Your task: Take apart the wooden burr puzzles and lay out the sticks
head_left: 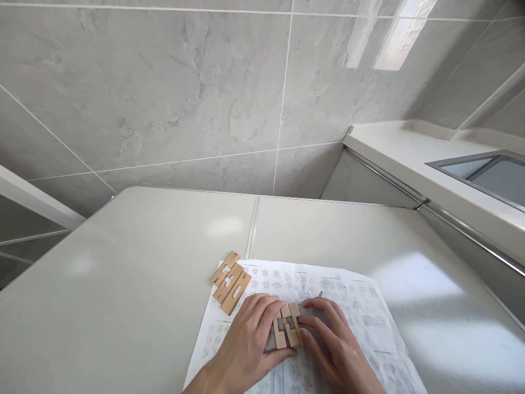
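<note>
Several small wooden puzzle blocks (281,338) with notches sit close together on the printed sheet (344,306), with gaps showing between some of them. My left hand (248,336) curls round their left side, thumb along the near edge and fingers at the far edge. From the right, the bent fingertips of my right hand (336,339) press against the blocks' right edge. Up and to the left of my left hand, flat wooden pieces (235,294) with cut-out slots and dark numbers lie overlapping on the sheet's corner. My fingers cover parts of the blocks.
Under the sheet is a glossy white table (156,262) with a seam (253,224) down its middle. A grey tiled wall (184,93) rises behind it. On the right, a white counter (394,145) with a metal-framed opening (488,169) stands beside the table.
</note>
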Demonstrator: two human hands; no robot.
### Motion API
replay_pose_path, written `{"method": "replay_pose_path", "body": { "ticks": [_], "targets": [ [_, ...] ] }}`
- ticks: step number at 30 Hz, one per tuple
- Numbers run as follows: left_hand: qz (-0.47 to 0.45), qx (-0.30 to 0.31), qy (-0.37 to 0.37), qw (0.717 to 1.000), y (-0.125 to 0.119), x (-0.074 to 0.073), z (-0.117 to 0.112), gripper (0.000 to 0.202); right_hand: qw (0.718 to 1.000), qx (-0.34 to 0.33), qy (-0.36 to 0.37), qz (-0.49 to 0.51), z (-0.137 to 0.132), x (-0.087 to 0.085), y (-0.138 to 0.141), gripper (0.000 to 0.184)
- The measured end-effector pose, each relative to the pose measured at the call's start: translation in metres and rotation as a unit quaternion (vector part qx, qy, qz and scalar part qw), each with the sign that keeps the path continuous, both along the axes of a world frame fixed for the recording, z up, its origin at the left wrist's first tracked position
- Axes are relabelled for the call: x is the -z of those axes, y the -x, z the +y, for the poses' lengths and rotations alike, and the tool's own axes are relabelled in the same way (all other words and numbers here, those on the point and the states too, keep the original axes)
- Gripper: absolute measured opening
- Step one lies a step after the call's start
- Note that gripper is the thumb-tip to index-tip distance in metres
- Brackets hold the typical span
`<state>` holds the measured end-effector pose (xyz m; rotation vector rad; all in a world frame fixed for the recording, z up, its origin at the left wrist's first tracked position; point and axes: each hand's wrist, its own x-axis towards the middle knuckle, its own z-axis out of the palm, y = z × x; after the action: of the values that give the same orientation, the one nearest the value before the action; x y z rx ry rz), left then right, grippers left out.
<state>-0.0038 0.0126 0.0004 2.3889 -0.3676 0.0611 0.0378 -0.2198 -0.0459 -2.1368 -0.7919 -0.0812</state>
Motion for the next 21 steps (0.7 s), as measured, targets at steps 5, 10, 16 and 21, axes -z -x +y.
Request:
{"method": "replay_pose_path", "body": {
  "ticks": [5, 10, 16, 21],
  "targets": [
    [0.007, -0.001, 0.0, 1.0, 0.001, 0.0, 0.001, 0.075, 1.0, 0.0, -0.004, -0.006, 0.001, -0.002, 0.0, 0.016],
    [0.013, 0.003, -0.001, 1.0, 0.0, -0.001, 0.0, 0.08, 1.0, -0.008, -0.003, -0.004, 0.0, -0.002, 0.0, 0.017],
    [0.004, 0.017, -0.012, 1.0, 0.0, -0.002, -0.002, 0.086, 1.0, -0.02, 0.007, -0.008, 0.0, -0.002, 0.001, 0.019],
    [-0.008, 0.019, -0.007, 1.0, 0.0, -0.001, -0.004, 0.077, 0.998, -0.045, 0.025, -0.029, 0.0, -0.012, 0.0, 0.019]
  ]
}}
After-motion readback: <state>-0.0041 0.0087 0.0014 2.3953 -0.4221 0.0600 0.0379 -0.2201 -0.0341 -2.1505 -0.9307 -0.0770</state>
